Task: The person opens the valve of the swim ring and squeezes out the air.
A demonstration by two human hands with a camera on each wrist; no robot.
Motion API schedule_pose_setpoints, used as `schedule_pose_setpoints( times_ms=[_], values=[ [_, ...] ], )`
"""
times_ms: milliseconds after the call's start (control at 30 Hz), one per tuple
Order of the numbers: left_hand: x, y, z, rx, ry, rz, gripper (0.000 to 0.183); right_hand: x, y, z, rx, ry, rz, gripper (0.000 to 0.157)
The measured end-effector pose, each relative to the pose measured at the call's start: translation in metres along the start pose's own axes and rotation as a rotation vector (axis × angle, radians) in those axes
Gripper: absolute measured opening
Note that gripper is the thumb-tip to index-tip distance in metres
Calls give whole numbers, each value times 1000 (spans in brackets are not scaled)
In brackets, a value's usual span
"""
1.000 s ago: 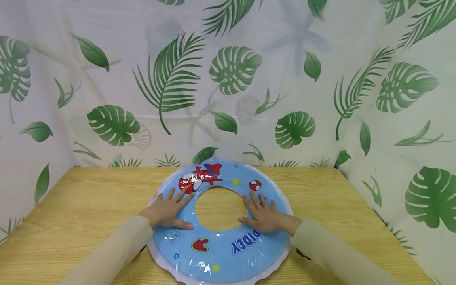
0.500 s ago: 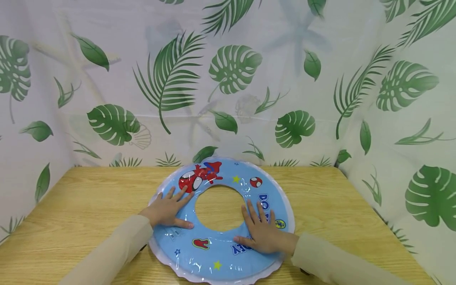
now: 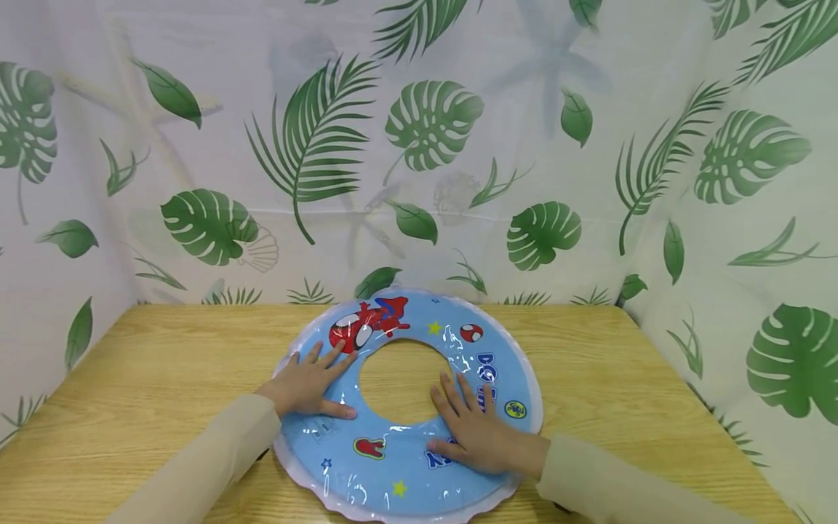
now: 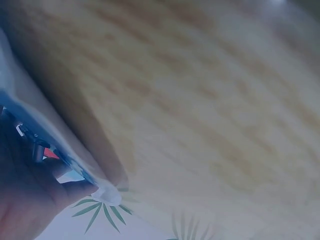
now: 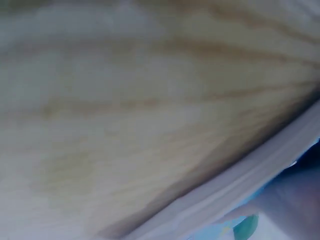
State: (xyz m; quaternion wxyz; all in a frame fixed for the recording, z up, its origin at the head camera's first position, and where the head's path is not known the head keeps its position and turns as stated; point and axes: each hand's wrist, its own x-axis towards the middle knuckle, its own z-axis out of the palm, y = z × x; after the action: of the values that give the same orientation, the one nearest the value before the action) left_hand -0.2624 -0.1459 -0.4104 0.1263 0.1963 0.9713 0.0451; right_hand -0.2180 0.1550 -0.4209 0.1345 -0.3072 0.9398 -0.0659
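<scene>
A blue swim ring (image 3: 386,487) with a whitish wavy border lies flat on the wooden table, printed with a red cartoon figure, stars and lettering. On its left side rests my left hand (image 3: 310,386), fingers straight and spread, thumb pointing toward the hole. My right hand (image 3: 481,433) lies on the lower right of the ring, fingers extended toward the central hole and partly covering the lettering. In the left wrist view the left hand (image 4: 35,185) shows on the ring's blue face beside its pale border (image 4: 55,120). The right wrist view has the ring's border (image 5: 230,190) along the lower right.
The wooden table (image 3: 164,378) extends to both sides of the ring and shows through its hole. A white curtain (image 3: 471,240) printed with green leaves hangs behind the table, and similar cloth stands at the left and right sides.
My right hand has slid down toward the near side of the ring and slightly left, uncovering lettering and a round yellow emblem. My left hand stays in place.
</scene>
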Motion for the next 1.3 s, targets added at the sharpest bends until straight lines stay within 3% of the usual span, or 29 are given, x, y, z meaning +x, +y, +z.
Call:
schedule_pose_setpoints(
  times_ms=[167, 333, 500, 833, 1033, 1300],
  values=[
    [1, 0, 0, 5, 5, 0, 99, -4, -9, -1, 97, -76, -246, 77],
    [1, -1, 0, 21, 14, -2, 99, -7, -14, 0, 47, -101, -407, 71],
    [2, -1, 1, 20, 16, 2, 99, -8, -16, 1, -69, -93, -436, 67],
    [1, 0, 1, 24, 14, 9, 98, -6, -17, 5, -116, -97, -415, 68],
    [-2, 1, 1, 35, 19, 18, 98, -2, -27, 3, -146, -69, -488, 68],
    [-1, 0, 2, 51, 19, 14, 98, 12, -50, 11, -175, -152, -606, 63]
  ],
)
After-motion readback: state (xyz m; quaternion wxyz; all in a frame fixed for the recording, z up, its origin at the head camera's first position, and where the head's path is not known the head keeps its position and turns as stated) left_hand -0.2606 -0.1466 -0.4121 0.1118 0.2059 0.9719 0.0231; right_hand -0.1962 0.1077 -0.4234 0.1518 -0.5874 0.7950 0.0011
